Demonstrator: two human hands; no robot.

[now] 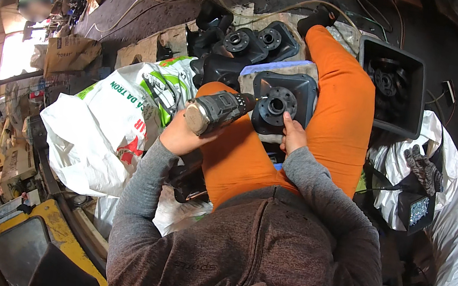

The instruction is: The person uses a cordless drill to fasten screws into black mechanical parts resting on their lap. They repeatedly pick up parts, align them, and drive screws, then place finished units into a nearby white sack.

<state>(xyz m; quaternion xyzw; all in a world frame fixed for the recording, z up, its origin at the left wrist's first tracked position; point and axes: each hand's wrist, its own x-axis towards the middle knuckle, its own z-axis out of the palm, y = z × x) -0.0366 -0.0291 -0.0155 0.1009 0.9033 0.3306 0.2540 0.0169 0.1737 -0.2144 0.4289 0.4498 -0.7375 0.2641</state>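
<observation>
Grey zipped jacket (pixel 260 248), across lower centre; both sleeved arms bent at the elbow. Orange trousers (pixel 343 95), legs spread, from centre to upper right. Large white printed sack (pixel 95 129), left of centre. Dark rectangular bin (pixel 420 94), upper right, black parts inside. Left forearm (pixel 145 189), left of centre, rising almost straight up the frame. Right forearm (pixel 331 191), right of centre, slanting up and leftward from the elbow. Black square part with round flanged hub (pixel 285 101), just above centre, between the thighs, hub facing up, over a cloth with blue edging (pixel 276 66). Cordless drill (pixel 216 112), centre left, round rear end toward the camera, chuck pointing up and rightward, close to the hub. Left hand (pixel 184 136), below the drill, closed around it; fingers mostly hidden beneath. Right hand (pixel 295 136), just right of centre, partly curled, back of hand to the right; index finger extended onto the flange's lower right edge. Any hold by its remaining fingers: impossible to tell.
</observation>
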